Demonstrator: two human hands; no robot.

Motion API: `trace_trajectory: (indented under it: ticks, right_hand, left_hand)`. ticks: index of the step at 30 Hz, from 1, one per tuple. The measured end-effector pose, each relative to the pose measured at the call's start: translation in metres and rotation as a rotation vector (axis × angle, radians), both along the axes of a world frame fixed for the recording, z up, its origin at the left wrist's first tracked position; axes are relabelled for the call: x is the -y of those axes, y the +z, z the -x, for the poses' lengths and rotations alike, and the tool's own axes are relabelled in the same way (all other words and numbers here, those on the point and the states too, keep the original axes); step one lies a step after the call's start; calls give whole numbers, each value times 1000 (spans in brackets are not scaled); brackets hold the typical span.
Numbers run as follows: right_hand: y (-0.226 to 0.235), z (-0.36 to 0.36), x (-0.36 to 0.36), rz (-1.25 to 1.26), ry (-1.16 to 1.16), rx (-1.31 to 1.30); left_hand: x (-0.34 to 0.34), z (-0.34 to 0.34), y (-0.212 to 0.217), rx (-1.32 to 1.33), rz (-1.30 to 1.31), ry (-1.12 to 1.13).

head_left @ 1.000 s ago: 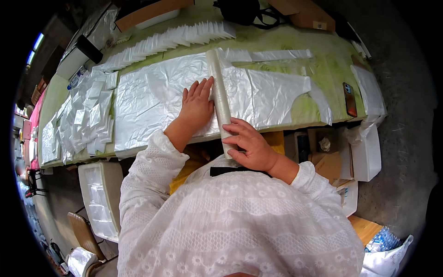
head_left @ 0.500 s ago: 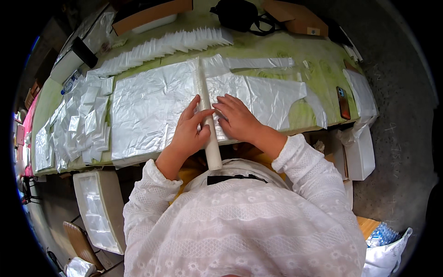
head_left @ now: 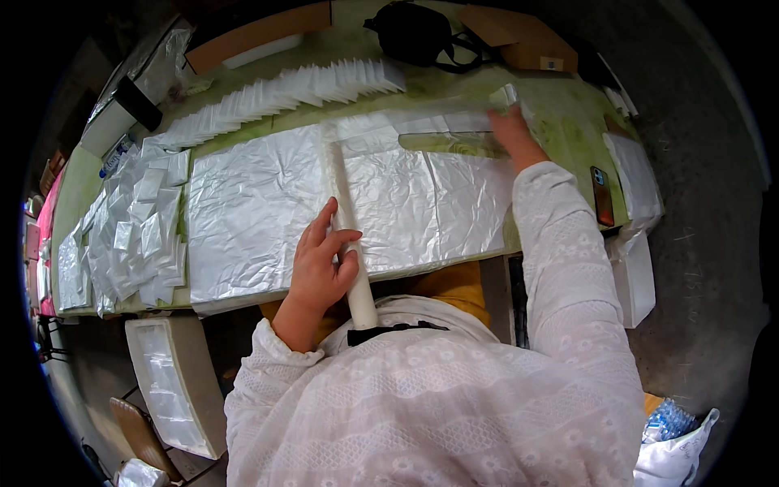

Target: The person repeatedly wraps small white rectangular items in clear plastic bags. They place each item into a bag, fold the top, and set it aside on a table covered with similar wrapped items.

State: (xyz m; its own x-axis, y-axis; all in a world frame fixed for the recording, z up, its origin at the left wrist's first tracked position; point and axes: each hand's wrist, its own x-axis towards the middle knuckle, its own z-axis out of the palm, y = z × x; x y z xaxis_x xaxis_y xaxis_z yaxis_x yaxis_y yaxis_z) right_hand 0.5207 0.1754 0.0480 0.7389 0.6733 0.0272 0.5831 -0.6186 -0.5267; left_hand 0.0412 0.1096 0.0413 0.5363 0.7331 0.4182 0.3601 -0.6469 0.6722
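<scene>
Over the green-covered table [head_left: 560,105] lies a creased translucent plastic sheet [head_left: 251,211], spread apparently to keep it flat, with a whitish roll [head_left: 362,296] across it, near end overhanging toward the waist. The left hand [head_left: 320,264], fingers half-open and not closed round the roll, lies alongside, seemingly steadying it; the right hand [head_left: 510,126] is blurred at the sheet's far-right strip, finger opening and grip indeterminable.

Our left hand [head_left: 316,264] lies back upward, its longer fingers [head_left: 328,211] stretched ahead while forefinger [head_left: 344,236] and thumb [head_left: 348,266] angle off to its right, a gap between them. Our left wrist [head_left: 296,322] sits just behind. Our right hand [head_left: 510,127] is farther forward and well to the right, blurred, its fingers hard to make out; behind it our right arm [head_left: 568,243] reaches out long.
</scene>
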Motion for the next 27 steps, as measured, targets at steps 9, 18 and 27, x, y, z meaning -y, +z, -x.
trace_trajectory:
  ticks: [9,18,27]
  right_hand:
    - [22,-2,83,-350,94,427]
    - [-2,166,27,190,528,277]
    - [-4,185,28,-106,733,330]
  left_hand:
    - [1,2,2,9,-97,2]
    - [-4,3,-2,27,-74,-19]
    - [-3,3,-6,15,-52,-29]
